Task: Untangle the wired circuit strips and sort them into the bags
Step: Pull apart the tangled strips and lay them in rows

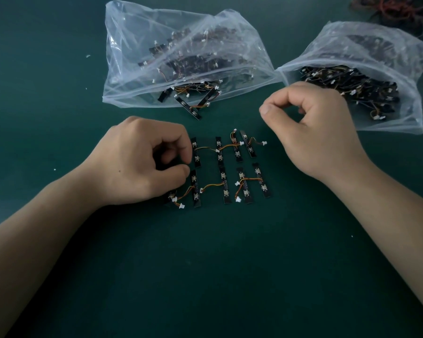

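Several black circuit strips [230, 167] with orange-yellow wires and white plugs lie in two rows on the green table. My left hand [142, 159] rests at the rows' left end with its fingers curled. Its index fingertip and thumb pinch the edge of the leftmost upper strip [196, 152], and another strip [170, 197] peeks out from under its palm. My right hand [315, 128] hovers above and to the right of the rows, fingers curled, holding nothing. Behind lie two clear plastic bags, the left bag [137, 32] and the right bag [410, 98], both filled with strips.
A few strips [193, 106] spill from the left bag's mouth toward the rows. A dark tangle of red and black wires [396, 8] lies at the far right corner. Small white specks [88, 56] dot the green table [217, 276].
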Demonstrator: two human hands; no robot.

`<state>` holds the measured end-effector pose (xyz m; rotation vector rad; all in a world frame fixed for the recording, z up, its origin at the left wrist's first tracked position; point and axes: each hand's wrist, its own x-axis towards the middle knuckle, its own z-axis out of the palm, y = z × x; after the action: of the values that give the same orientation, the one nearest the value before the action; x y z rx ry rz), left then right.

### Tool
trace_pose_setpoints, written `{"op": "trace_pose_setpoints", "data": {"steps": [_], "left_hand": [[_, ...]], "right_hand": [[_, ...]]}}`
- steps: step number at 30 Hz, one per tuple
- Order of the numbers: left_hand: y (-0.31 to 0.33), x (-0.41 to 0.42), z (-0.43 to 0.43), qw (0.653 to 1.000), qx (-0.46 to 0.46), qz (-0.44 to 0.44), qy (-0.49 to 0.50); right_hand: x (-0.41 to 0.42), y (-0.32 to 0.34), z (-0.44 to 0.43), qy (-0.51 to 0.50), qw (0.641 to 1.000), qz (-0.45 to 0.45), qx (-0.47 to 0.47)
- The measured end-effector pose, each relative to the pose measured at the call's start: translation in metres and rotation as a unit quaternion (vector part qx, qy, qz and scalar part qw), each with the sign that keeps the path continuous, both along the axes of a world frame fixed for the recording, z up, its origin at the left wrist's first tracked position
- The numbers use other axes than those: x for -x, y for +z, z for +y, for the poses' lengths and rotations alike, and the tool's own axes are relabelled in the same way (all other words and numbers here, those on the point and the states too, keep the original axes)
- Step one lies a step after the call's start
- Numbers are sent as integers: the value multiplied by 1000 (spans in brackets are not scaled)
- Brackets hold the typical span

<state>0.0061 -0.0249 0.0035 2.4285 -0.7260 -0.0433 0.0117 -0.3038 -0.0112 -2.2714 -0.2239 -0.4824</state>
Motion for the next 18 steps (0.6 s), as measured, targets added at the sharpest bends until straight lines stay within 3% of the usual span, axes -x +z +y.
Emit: {"op": "trace_pose_setpoints", "data": {"steps": [10,18], "left_hand": [[-1,1,-4,999,-22,-39,18],[6,0,0,1000,-19,6,-7]], "right_hand": [[-1,0,1,8,1000,1,4],[-1,0,1,13,1000,1,7]]}}
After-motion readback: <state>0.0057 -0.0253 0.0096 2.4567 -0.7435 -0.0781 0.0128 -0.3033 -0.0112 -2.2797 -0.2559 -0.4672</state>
